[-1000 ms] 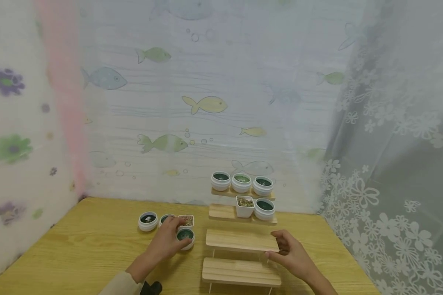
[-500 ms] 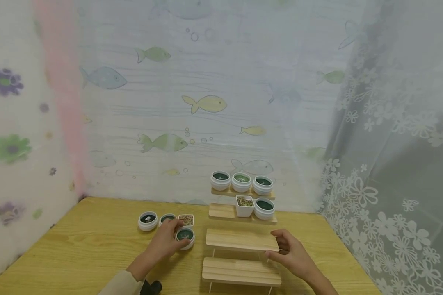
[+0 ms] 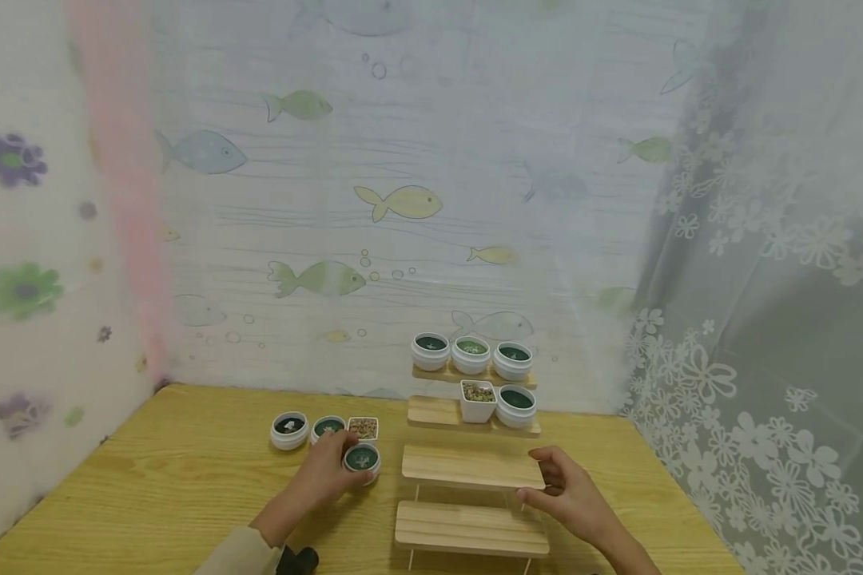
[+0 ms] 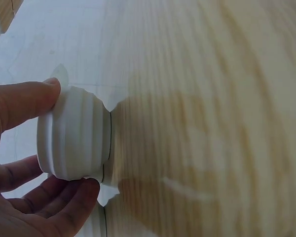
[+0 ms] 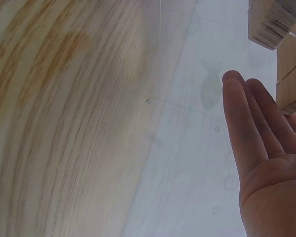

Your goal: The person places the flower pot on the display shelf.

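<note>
My left hand (image 3: 325, 471) holds a small round white pot (image 3: 362, 461) by its sides. Its dark green filling has a pale figure on top. The left wrist view shows the thumb on one side of this ribbed pot (image 4: 76, 133) and fingers on the other, close over the wood table. At a four-tier wooden stand (image 3: 467, 467), my right hand (image 3: 571, 493) grips the end of the second tier from the front between thumb and forefinger. Its other fingers extend beside the stand's boards (image 5: 290, 81) in the right wrist view; the thumb is hidden there.
Two round white pots, one at the left (image 3: 289, 431), stand with a square white pot of grainy filling (image 3: 363, 429). Three round pots (image 3: 471, 356) line the top tier; below sit a square pot (image 3: 478, 401) and a round pot (image 3: 515, 406). A fish-print curtain (image 3: 403, 239) hangs behind.
The left fingers sit slightly lower on the round pot, and more of the pot behind them shows. The right hand and the stand have stayed in place.
</note>
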Motion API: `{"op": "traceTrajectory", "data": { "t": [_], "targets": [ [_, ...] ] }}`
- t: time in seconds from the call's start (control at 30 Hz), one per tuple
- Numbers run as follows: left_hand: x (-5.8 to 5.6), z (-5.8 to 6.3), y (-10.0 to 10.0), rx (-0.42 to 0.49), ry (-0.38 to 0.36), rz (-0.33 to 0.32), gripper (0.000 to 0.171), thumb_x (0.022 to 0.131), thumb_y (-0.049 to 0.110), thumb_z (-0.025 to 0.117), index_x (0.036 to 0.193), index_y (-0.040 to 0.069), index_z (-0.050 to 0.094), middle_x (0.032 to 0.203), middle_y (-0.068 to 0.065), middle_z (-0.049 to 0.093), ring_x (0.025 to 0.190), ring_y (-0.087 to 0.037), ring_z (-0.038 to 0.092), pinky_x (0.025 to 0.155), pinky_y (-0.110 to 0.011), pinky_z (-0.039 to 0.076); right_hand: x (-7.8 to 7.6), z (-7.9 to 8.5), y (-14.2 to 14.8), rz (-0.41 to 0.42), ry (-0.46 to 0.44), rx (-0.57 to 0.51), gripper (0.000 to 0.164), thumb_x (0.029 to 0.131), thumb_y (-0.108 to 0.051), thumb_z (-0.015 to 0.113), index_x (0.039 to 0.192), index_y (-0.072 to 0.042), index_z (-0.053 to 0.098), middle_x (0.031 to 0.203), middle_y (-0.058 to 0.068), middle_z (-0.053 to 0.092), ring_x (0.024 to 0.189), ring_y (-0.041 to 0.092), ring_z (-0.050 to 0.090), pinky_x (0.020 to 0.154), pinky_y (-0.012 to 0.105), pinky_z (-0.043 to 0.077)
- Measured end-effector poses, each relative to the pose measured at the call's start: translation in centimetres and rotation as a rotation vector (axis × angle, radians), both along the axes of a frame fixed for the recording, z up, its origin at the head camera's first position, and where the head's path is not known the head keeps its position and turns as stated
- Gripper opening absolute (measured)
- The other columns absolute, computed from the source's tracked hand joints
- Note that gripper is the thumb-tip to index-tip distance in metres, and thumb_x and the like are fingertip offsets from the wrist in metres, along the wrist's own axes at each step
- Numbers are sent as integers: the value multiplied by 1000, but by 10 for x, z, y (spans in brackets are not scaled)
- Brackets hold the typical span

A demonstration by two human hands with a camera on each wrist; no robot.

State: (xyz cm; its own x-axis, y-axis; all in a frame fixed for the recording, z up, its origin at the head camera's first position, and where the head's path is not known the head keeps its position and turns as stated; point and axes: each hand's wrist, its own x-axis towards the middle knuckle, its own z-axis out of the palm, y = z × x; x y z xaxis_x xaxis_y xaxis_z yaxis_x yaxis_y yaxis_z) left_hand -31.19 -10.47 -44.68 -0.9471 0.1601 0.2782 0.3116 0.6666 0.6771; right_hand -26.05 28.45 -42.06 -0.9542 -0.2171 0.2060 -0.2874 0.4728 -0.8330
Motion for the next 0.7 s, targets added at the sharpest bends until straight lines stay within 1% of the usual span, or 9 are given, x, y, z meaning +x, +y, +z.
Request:
{"op": "traceTrajectory", "data": {
  "t": [0.23,0.43,0.7],
  "targets": [
    [2,2,0,7,-11,0,58,69,26,86,112,-1,60,104,-11,56,92,-22,53,80,-41,47,1,0,1,1,-10,0,61,84,-24,75,131,2,46,112,17,61,94,25,59,77,32,52],
    [2,2,0,13,-14,-4,56,69,25,86,110,-3,60,103,-10,56,92,-23,53,79,-41,46,1,1,0,1,-3,5,61,84,-24,75,131,2,46,110,16,61,92,25,59,77,32,52],
    [1,3,0,44,-41,-6,52,68,21,86,107,-2,61,97,-6,58,86,-19,54,73,-37,47,2,0,1,-11,4,6,59,83,-24,75,130,1,47,118,20,60,102,29,60,80,36,53]
  ]
}}
